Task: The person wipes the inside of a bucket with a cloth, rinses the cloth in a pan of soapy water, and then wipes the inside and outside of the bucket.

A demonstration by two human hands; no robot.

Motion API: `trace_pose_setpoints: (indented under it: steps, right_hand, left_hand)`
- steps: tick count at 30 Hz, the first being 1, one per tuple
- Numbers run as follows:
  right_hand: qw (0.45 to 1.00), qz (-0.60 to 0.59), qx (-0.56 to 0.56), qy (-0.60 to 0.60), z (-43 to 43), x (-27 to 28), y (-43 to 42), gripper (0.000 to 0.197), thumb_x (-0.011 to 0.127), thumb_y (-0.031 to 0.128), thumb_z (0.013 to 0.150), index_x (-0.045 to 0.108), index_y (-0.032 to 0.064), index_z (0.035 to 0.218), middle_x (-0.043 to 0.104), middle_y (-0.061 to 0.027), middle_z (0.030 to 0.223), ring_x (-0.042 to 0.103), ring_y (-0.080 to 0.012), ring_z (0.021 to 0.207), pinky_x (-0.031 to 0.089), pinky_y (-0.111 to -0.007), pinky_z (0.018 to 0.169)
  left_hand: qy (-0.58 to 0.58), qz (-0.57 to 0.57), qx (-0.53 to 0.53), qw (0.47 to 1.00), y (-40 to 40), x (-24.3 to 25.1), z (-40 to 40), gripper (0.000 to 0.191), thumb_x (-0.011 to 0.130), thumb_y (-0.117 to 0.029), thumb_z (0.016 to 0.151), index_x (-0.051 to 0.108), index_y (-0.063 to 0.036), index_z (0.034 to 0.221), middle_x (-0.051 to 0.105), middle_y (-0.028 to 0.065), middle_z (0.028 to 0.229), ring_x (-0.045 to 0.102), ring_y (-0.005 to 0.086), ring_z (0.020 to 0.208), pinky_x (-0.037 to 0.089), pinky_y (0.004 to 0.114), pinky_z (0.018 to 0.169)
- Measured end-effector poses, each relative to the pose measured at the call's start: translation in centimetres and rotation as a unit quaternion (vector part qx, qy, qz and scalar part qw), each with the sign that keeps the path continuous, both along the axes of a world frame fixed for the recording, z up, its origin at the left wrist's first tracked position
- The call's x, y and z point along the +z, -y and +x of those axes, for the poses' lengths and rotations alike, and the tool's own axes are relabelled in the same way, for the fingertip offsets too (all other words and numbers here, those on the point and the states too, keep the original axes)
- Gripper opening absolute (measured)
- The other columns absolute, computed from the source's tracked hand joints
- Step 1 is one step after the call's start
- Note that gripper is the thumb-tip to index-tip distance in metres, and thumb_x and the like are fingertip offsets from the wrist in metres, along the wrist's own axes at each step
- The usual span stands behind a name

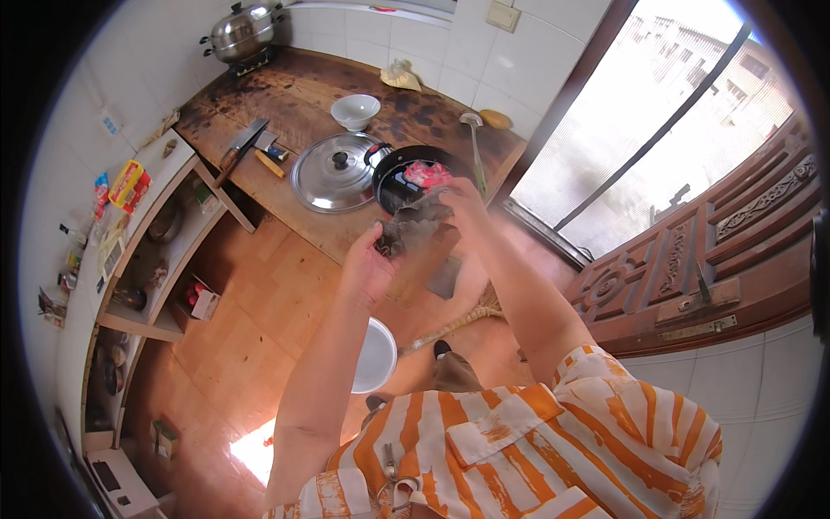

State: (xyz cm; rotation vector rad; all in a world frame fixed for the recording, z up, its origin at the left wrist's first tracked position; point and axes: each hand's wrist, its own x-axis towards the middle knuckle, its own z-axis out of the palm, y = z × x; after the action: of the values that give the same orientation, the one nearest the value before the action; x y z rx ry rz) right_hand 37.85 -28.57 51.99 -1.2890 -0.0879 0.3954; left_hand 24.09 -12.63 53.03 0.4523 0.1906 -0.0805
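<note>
A dark grey, crumpled piece of cloth-like material (415, 228) is stretched between my two hands; blur hides exactly what it is. My left hand (371, 267) grips its near left end, and my right hand (464, 206) holds the far right end. Just beyond them, at the table's edge, sits a black pan (391, 188) with a dark, shiny inside. A bunched red-and-white thing (426, 174), perhaps a cloth or scrubber, lies in it. Left of the pan rests a steel lid (324, 183) with a black knob.
The wooden table (295, 97) also bears a white bowl (355, 111), a cleaver (246, 137), a yellow-handled tool (269, 163), a ladle (475, 139) and a steamer pot (243, 36). A white bucket (376, 357) and a broom (463, 318) are on the floor. Shelves (165, 240) stand left.
</note>
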Motion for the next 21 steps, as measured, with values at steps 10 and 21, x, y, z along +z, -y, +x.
trace_pose_setpoints:
  steps: [10, 21]
  right_hand:
    - [0.723, -0.493, 0.244, 0.418, 15.4, -13.7, 0.2, 0.025, 0.058, 0.011, 0.068, 0.059, 0.0067, 0.092, 0.059, -0.0143, 0.085, 0.057, -0.031, 0.084, 0.046, -0.039, 0.07]
    - [0.938, -0.239, 0.175, 0.181, 9.9, -13.8, -6.4, 0.029, 0.056, 0.026, 0.071, 0.062, 0.0022, 0.087, 0.062, -0.0188, 0.084, 0.06, -0.031, 0.083, 0.045, -0.039, 0.073]
  left_hand:
    - [-0.317, 0.109, 0.097, 0.937, 5.2, -5.6, 16.2, 0.043, 0.055, -0.031, 0.079, 0.047, -0.004, 0.111, 0.05, 0.013, 0.114, 0.043, 0.0269, 0.109, 0.03, 0.041, 0.095]
    - [-0.278, -0.067, 0.003, 0.958, 2.0, -10.8, 16.7, 0.049, 0.029, -0.041, 0.086, 0.042, -0.0128, 0.123, 0.041, 0.0118, 0.129, 0.035, 0.0336, 0.12, 0.022, 0.054, 0.099]
